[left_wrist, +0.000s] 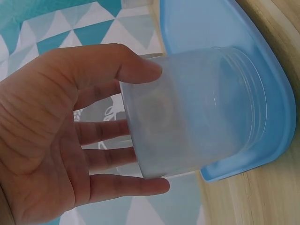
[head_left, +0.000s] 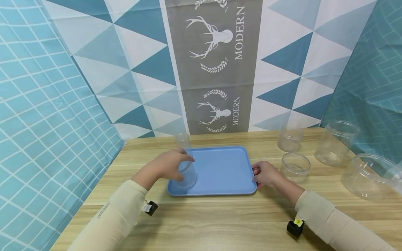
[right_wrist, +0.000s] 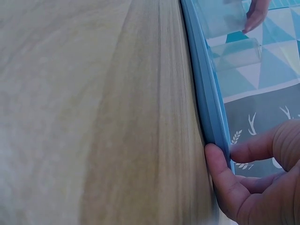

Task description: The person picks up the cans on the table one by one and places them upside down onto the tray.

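Observation:
My left hand spans the upper end of a clear plastic jar, thumb on one side and fingers spread along the other. The ridged, threaded-looking rim of that jar faces down at the left part of a blue tray. Just behind it, a narrower clear container stands at the tray's back left corner. At the tray's right edge my right hand pinches the rim; in the right wrist view its thumb and fingertips lie on either side of the blue edge.
To the right on the wooden table stand several clear containers: a small jar, a low jar, a taller jar and a wide jar. A patterned cloth hangs behind the table.

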Demonstrator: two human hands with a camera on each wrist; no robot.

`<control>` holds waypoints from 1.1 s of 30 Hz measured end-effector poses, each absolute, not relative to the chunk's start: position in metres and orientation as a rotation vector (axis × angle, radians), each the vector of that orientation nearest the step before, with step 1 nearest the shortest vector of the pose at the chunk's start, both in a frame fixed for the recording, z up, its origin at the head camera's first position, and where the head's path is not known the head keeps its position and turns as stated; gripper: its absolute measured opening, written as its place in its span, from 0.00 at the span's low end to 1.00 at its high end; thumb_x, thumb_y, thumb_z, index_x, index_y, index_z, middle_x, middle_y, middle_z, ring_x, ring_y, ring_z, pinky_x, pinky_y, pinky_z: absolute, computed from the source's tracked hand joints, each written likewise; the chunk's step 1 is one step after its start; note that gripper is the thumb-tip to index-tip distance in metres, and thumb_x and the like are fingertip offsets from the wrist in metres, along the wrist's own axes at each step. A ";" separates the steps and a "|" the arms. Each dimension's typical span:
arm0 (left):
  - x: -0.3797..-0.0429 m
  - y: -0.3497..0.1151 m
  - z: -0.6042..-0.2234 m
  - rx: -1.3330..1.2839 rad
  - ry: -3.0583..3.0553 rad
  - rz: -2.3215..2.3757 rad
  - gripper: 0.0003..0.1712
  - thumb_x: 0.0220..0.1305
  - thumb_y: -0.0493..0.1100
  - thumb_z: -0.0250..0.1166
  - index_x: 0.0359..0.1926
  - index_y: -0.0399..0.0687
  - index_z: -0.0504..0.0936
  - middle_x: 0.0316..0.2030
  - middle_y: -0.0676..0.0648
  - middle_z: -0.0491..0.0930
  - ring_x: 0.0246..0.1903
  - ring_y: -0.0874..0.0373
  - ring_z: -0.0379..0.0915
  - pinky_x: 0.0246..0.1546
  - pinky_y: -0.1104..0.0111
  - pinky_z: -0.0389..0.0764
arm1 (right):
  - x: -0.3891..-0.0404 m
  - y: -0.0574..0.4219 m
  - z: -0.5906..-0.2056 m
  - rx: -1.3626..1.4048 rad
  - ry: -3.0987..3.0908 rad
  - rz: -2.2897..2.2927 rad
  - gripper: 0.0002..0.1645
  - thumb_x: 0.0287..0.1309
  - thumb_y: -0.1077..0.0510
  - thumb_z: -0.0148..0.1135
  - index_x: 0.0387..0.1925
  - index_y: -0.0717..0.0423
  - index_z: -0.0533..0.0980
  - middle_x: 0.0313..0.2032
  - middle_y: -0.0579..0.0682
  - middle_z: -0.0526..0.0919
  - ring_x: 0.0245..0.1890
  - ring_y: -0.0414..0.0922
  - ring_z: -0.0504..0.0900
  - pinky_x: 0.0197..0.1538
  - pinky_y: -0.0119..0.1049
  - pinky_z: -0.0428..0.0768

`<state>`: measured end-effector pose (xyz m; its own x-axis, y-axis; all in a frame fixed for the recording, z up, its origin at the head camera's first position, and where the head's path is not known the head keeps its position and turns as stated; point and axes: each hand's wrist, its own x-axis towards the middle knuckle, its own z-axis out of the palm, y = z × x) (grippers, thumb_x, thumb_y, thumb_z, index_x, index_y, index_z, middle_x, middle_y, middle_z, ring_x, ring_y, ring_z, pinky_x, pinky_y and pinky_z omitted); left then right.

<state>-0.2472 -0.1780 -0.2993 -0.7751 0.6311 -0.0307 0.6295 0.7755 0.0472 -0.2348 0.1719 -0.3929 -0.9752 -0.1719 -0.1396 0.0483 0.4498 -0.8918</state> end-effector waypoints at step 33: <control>-0.249 -0.177 -0.299 0.979 2.879 0.016 0.38 0.44 0.37 0.73 0.62 0.53 0.78 0.57 0.42 0.73 0.51 0.49 0.73 0.44 0.58 0.79 | -0.235 0.172 -0.396 -0.109 2.488 -1.549 0.30 0.46 0.80 0.57 0.55 0.83 0.65 0.35 0.62 0.73 0.30 0.48 0.79 0.29 0.43 0.85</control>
